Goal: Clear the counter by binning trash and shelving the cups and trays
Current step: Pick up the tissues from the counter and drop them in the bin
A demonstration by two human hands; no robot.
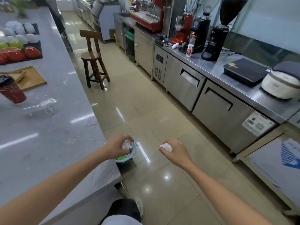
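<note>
My left hand point(117, 147) grips a crumpled clear plastic wad point(127, 145) right above a small waste bin point(132, 155) on the floor beside the counter's end. My right hand point(174, 149) holds a crumpled white tissue point(166, 147) over the floor, to the right of the bin. On the grey counter point(48, 135) at left lie a clear plastic wrapper point(43, 104), a red cup with a black lid point(12, 90) and wooden trays point(30, 77). Further back stand red, green and white cups point(17, 44) on black mats.
A wooden stool point(93, 62) stands in the aisle by the counter. Steel cabinets point(211, 101) line the right side, carrying grinders, a water bottle point(190, 46), a black box and a rice cooker point(282, 80). A green bin point(129, 44) sits further back. Tiled floor runs between.
</note>
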